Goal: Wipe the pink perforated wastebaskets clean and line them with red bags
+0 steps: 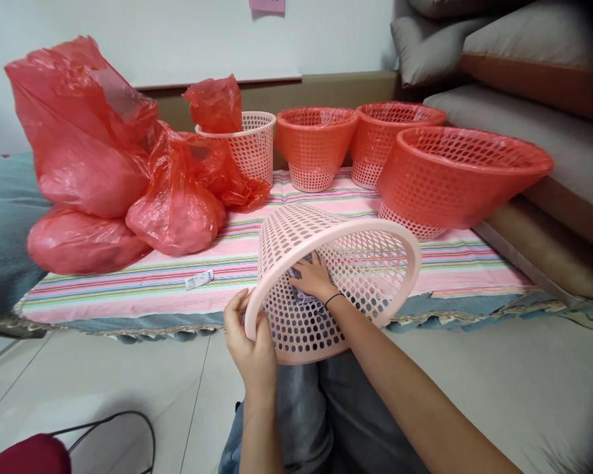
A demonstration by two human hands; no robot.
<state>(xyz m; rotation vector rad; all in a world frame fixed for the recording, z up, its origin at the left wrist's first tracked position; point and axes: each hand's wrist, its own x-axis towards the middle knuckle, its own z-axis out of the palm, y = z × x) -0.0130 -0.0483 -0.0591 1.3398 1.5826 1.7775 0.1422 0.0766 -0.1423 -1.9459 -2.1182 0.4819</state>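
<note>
A pale pink perforated plastic wastebasket (296, 237) lies tilted on its side over my knees and the edge of the striped cover, its mouth facing me. My left hand (252, 336) grips its rim at the left, thumb inside and fingers outside. Inside the basket, my right hand (313, 276) presses a grey-purple cloth (304, 296) against the inner wall, fingers spread over it. Part of the cloth is hidden beneath that hand.
Behind stand wastebaskets lined with red bags (316, 141), (395, 125), (459, 171). A pink basket (257, 145) has a red bag on it. Stuffed red bags (89, 145) fill the left, near a small label (199, 280) on the striped cover (237, 263). Cushions (538, 138) pile up right.
</note>
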